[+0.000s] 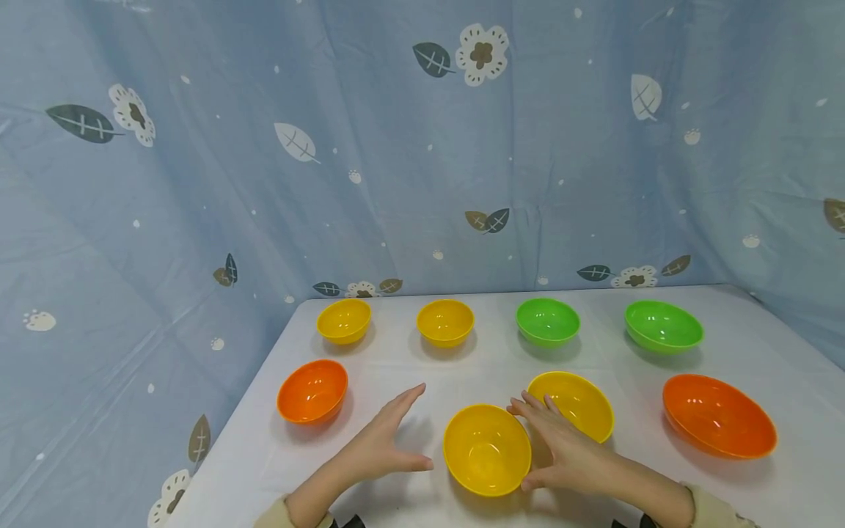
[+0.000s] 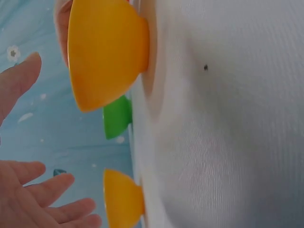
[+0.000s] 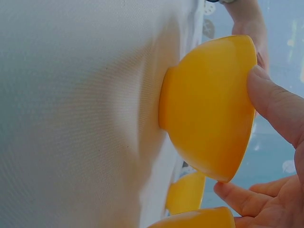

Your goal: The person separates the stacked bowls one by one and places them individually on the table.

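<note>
A yellow bowl (image 1: 487, 451) stands upright on the table between the two hands. To its left my left hand (image 1: 383, 444) is spread, thumb and fingers apart from the bowl. My right hand (image 1: 574, 451) is at the bowl's right side with fairly straight fingers. In the right wrist view, its thumb (image 3: 275, 104) lies against the rim and a fingertip is right at the rim's far side. Behind that hand, and partly covered by it, sits a second yellow bowl (image 1: 581, 403).
Along the back stand two yellow bowls (image 1: 345, 321) (image 1: 445, 323) and two green bowls (image 1: 548, 323) (image 1: 663, 326). An orange bowl (image 1: 313, 392) is at the left, a larger-looking orange bowl (image 1: 718, 416) at the right. A blue patterned curtain (image 1: 396, 147) hangs behind the white table (image 1: 389, 367).
</note>
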Motion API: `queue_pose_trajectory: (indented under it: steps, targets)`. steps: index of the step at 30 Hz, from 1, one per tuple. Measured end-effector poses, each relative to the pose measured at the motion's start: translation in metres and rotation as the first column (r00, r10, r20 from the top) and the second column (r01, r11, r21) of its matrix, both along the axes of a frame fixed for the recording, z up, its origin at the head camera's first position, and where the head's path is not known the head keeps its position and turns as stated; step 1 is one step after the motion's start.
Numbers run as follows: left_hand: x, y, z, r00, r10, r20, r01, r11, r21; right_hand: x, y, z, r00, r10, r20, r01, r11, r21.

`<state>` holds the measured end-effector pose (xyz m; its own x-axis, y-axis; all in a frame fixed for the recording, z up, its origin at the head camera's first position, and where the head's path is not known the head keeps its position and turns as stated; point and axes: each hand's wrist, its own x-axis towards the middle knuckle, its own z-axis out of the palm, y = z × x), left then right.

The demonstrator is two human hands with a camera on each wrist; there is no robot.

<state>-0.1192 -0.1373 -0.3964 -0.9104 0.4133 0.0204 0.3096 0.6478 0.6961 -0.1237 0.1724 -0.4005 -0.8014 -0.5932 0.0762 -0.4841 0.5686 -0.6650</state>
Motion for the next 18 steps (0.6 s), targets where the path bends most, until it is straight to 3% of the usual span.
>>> queue_pose_trajectory:
  steps: [12,18]
  targets:
    - [-0.001,0.017,-0.004,0.996,-0.082,0.033,0.084,0.994,-0.065,0.000,0.001,-0.002,1.000,0.008,-0.027,-0.008,1.000,-0.009]
    - [-0.002,0.030,-0.008,0.989,-0.144,0.017,0.145,0.984,-0.105,0.000,0.000,-0.002,0.999,0.008,-0.041,-0.009,1.000,-0.013]
